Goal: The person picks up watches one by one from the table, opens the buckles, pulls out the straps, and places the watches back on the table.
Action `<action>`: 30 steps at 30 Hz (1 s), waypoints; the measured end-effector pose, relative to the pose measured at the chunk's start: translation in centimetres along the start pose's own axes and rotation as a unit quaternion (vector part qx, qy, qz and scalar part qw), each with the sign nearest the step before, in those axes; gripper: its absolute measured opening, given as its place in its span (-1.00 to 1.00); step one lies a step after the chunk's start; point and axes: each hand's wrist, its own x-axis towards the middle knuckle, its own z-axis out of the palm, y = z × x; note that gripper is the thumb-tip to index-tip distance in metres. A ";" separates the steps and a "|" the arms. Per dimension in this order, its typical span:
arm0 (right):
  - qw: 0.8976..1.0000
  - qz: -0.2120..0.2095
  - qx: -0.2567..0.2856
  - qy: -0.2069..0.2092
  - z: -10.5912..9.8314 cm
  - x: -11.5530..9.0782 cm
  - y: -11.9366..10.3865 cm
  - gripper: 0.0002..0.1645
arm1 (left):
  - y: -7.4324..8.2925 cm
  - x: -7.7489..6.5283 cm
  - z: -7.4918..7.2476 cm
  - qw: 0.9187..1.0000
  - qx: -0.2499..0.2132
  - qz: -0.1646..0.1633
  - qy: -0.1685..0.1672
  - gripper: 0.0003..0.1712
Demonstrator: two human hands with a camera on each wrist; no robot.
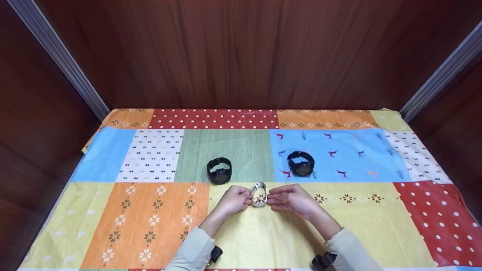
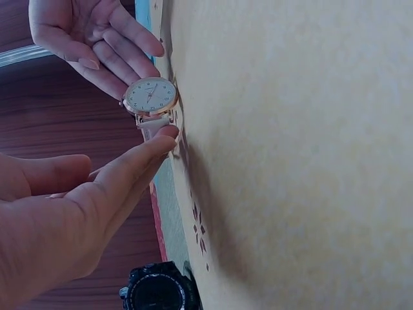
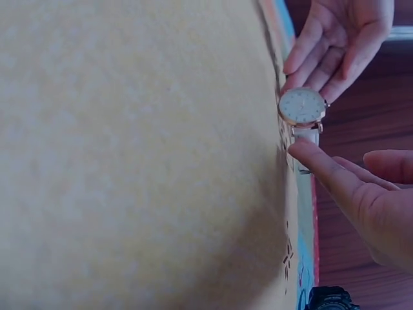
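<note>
Between my two hands a wristwatch (image 1: 259,203) with a pale strap stands on the cloth, its strap forming a loop. Its round white dial (image 2: 150,95) has a gold-coloured rim and faces me. From the left, my left hand (image 1: 232,200) touches the strap side with its fingertips. On the opposite side my right hand (image 1: 295,200) has its fingers extended, tips right at the strap. In the right wrist view the index finger (image 3: 329,169) lies straight against the strap just behind the dial. Neither hand curls round the watch.
Two black wristwatches stand farther back: one (image 1: 219,176) on the green patch to the left, another (image 1: 303,169) on the blue patch to the right. A patchwork cloth (image 1: 158,226) covers the table. Dark wood-look panels (image 1: 226,56) enclose the back and sides.
</note>
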 end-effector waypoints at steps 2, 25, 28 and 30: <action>1.000 -0.001 0.002 -0.001 0.0 -0.1 -0.1 -0.56 | 0.1 -0.1 0.0 1.000 -0.002 0.002 0.000 -0.70; 0.999 -0.046 0.013 0.000 0.4 -1.0 -3.8 -0.58 | 4.0 -1.2 -0.8 0.999 0.031 0.036 0.008 -0.70; 0.998 -0.052 0.019 0.003 0.5 -1.2 -4.5 -0.58 | 4.6 -1.3 -0.8 0.999 0.030 0.037 0.011 -0.70; 0.998 -0.055 0.020 0.003 0.6 -1.3 -4.9 -0.58 | 5.0 -1.4 -0.8 0.999 0.024 0.035 0.016 -0.70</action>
